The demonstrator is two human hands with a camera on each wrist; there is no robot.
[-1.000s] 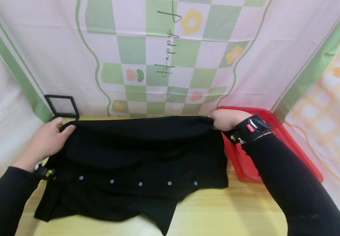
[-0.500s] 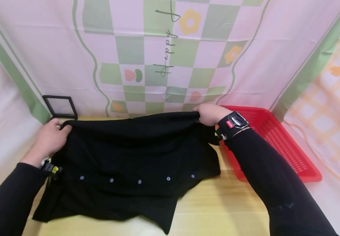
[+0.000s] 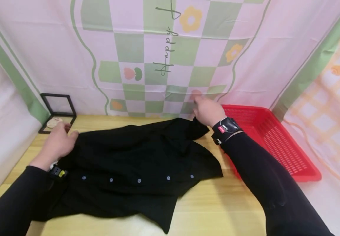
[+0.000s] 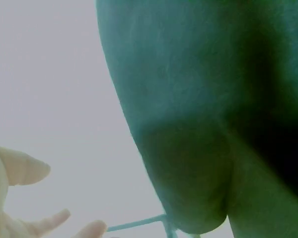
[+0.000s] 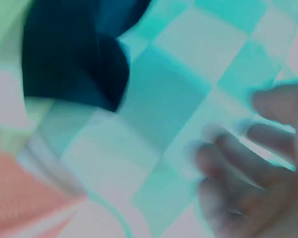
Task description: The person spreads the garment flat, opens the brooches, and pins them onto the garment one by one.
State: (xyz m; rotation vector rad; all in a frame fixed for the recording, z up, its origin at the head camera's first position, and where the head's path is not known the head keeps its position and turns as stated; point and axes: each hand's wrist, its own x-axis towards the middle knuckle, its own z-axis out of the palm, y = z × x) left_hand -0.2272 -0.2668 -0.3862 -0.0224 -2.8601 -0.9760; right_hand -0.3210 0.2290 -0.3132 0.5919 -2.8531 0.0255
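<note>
A black button-up shirt (image 3: 134,157) lies on the wooden table, its row of pale buttons running crosswise and a corner hanging toward the near side. At its upper left edge is my left hand (image 3: 58,142); thumb and fingers stand apart with nothing between them, as the left wrist view also shows with the hand (image 4: 20,198) beside the dark cloth (image 4: 188,148). My right hand (image 3: 209,111) is above the shirt's upper right corner, near a sleeve. Its fingers are loosely bent and hold nothing; in the right wrist view, the blurred hand (image 5: 248,173) is apart from the cloth (image 5: 74,59).
A red plastic basket (image 3: 289,144) with perforated walls stands at the right, partly behind my right forearm. At the back left sits a black frame-like holder (image 3: 58,104) with a round, pale disc (image 3: 54,122). A patterned curtain (image 3: 158,52) hangs behind the wooden table (image 3: 217,209).
Both hands have let go of the shirt's upper edge, which has dropped to the table. My right hand moved left and then up; the disc at the back left has come into view.
</note>
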